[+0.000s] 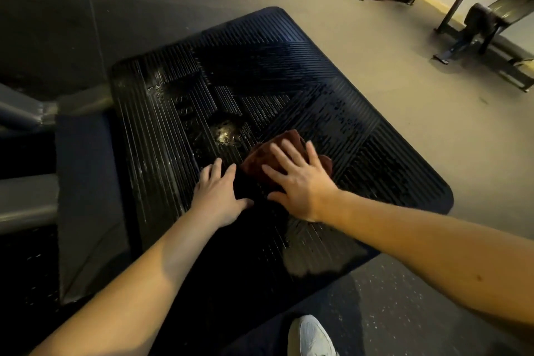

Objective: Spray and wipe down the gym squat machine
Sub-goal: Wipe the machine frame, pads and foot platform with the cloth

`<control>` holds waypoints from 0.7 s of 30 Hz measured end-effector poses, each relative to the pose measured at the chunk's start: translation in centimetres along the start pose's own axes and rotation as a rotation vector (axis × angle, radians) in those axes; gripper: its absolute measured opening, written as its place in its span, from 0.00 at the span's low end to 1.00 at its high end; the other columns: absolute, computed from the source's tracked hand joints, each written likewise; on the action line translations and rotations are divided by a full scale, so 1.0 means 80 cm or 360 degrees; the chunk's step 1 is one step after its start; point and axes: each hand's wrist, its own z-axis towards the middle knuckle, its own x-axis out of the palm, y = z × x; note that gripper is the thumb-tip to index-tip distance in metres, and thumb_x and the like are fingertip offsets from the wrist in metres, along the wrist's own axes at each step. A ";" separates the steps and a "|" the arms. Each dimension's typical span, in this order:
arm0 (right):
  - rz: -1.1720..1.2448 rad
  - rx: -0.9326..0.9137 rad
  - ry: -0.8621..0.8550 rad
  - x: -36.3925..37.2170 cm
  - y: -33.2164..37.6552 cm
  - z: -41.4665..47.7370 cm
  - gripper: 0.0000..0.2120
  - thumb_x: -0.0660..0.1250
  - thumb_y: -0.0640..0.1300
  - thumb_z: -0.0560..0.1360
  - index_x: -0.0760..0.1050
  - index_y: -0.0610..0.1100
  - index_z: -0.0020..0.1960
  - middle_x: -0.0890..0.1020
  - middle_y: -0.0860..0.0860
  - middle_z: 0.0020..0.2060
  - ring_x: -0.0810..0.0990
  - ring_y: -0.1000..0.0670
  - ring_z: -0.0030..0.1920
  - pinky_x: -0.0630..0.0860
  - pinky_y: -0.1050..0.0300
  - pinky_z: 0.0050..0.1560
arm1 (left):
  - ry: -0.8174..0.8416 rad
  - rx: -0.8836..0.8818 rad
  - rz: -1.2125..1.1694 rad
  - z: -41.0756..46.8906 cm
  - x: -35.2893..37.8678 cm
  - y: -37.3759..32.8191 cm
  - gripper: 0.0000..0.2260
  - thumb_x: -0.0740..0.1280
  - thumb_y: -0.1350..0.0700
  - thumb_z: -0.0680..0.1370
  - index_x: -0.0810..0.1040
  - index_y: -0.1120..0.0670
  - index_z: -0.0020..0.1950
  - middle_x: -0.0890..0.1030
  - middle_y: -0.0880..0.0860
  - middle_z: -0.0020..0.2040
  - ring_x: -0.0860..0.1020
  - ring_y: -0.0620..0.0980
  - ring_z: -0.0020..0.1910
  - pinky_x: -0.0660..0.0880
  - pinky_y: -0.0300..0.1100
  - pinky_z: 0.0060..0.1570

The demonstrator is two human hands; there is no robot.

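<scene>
- Right hand (pixel 300 182): released, fingers spread and straight, palm pressing flat on the cloth (pixel 260 160).
- Left hand (pixel 216 196): released, fingers straight, resting flat on the plate (pixel 289 72), just beside the cloth; it grasps nothing.
- Cloth: brown, bunched, lying on the plate under the right fingers, its edge showing beyond the fingertips.
- Plate: black ribbed footplate of the squat machine, beneath both hands.
- Wet patch (pixel 225 133): glistening droplets on the ribs, just ahead of the left hand.
- Frame (pixel 26 196): grey tubes, left of the left hand.
- Shoe (pixel 310 337): white, on the floor between the forearms.
</scene>
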 end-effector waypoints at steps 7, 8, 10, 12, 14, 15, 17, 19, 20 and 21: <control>0.0078 -0.0378 -0.0140 0.039 -0.012 0.008 0.29 0.50 0.59 0.85 0.48 0.57 0.84 0.45 0.50 0.84 0.36 0.40 0.82 0.38 0.39 0.81 | 0.0008 -0.0049 -0.0025 0.006 0.000 -0.006 0.46 0.72 0.40 0.77 0.47 0.50 0.84 0.38 0.51 0.84 0.40 0.57 0.82 0.49 0.59 0.79; 0.0104 -0.0432 -0.0156 0.039 -0.015 0.009 0.29 0.51 0.58 0.86 0.50 0.55 0.84 0.47 0.50 0.84 0.37 0.41 0.82 0.38 0.42 0.81 | 0.0001 -0.0043 -0.0025 0.007 0.000 -0.005 0.46 0.72 0.40 0.77 0.47 0.50 0.84 0.39 0.52 0.84 0.39 0.56 0.82 0.49 0.58 0.80; 0.0154 -0.0540 -0.0149 0.032 -0.033 0.019 0.27 0.53 0.55 0.86 0.54 0.51 0.84 0.51 0.50 0.83 0.40 0.45 0.83 0.38 0.48 0.82 | -0.0015 -0.0032 -0.0036 0.008 0.000 -0.004 0.47 0.73 0.40 0.76 0.47 0.51 0.85 0.40 0.53 0.84 0.39 0.56 0.82 0.48 0.57 0.81; 0.0198 -0.0638 -0.0136 0.022 -0.063 0.033 0.26 0.56 0.52 0.86 0.59 0.48 0.83 0.56 0.50 0.82 0.46 0.47 0.83 0.41 0.50 0.82 | -0.0006 -0.0023 -0.0072 0.009 0.000 -0.004 0.48 0.74 0.41 0.76 0.45 0.49 0.85 0.40 0.53 0.84 0.39 0.56 0.82 0.46 0.56 0.81; 0.0264 -0.0566 -0.0260 0.013 -0.111 0.053 0.25 0.60 0.46 0.85 0.64 0.42 0.80 0.63 0.46 0.80 0.54 0.44 0.82 0.48 0.46 0.82 | 0.0022 -0.0008 -0.0114 0.007 0.001 -0.004 0.47 0.74 0.42 0.77 0.45 0.47 0.85 0.38 0.52 0.84 0.38 0.55 0.82 0.46 0.56 0.81; 0.0283 -0.0362 -0.0338 0.007 -0.144 0.065 0.25 0.62 0.44 0.84 0.65 0.40 0.80 0.64 0.44 0.80 0.55 0.42 0.82 0.50 0.43 0.82 | 0.0039 0.0002 -0.0120 0.006 0.002 -0.005 0.47 0.73 0.42 0.77 0.45 0.46 0.85 0.37 0.52 0.84 0.37 0.54 0.82 0.45 0.57 0.80; 0.0175 0.0126 -0.0359 -0.011 -0.209 0.092 0.26 0.60 0.44 0.84 0.61 0.40 0.81 0.61 0.41 0.81 0.54 0.39 0.82 0.52 0.41 0.81 | 0.0061 0.0007 -0.0136 0.004 0.003 -0.005 0.46 0.71 0.39 0.78 0.44 0.45 0.85 0.35 0.51 0.83 0.35 0.53 0.82 0.43 0.57 0.80; 0.0131 0.0491 -0.0255 -0.025 -0.238 0.110 0.26 0.56 0.45 0.85 0.58 0.37 0.81 0.58 0.39 0.81 0.52 0.35 0.81 0.52 0.38 0.80 | 0.0082 -0.0001 -0.0170 0.002 0.003 -0.007 0.47 0.70 0.36 0.77 0.43 0.45 0.84 0.35 0.51 0.83 0.34 0.53 0.81 0.42 0.57 0.79; 0.0183 0.0580 -0.0250 -0.026 -0.230 0.118 0.26 0.54 0.46 0.86 0.58 0.36 0.81 0.58 0.38 0.81 0.51 0.34 0.81 0.51 0.38 0.80 | 0.0072 -0.0008 -0.0181 0.002 0.004 -0.007 0.47 0.69 0.34 0.76 0.43 0.45 0.84 0.35 0.51 0.83 0.34 0.53 0.81 0.43 0.57 0.79; 0.0253 0.0611 -0.0284 -0.024 -0.211 0.123 0.26 0.54 0.46 0.86 0.60 0.35 0.80 0.60 0.37 0.80 0.52 0.33 0.81 0.51 0.37 0.80 | 0.0054 -0.0013 -0.0173 0.002 0.004 -0.007 0.48 0.69 0.33 0.75 0.43 0.45 0.84 0.35 0.51 0.83 0.34 0.53 0.81 0.43 0.58 0.79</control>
